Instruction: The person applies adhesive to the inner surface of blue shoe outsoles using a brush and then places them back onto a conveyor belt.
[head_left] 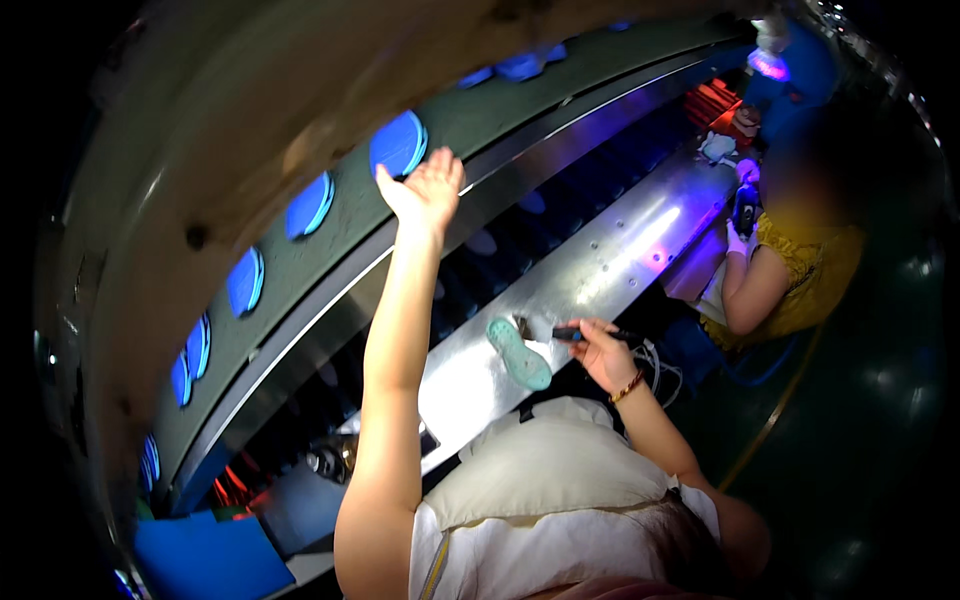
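Sole (519, 356) on the bench (570, 285), left hand (425, 190) empty at the belt (470, 125)

Nearest, the right hand (600, 352) grips a tool (567, 333) by its dark handle; the tool's head is just beside the sole, and whether they touch I cannot tell. The green sole lies on the metal bench, near its front edge, with neither hand on it. Farther out, the left hand is spread wide, holding nothing, by a blue piece (398, 143) on the belt; contact cannot be made out.

I judge the step in hand to be a reach to the belt, to lay a piece down or take one. The next move seems to call for that hand either closing on a piece or returning to steady the sole.

Counted outward: one tool, one sole, at least eight blue pieces (some overlap or are cut off), one co-worker (785, 275), one lamp (768, 65).
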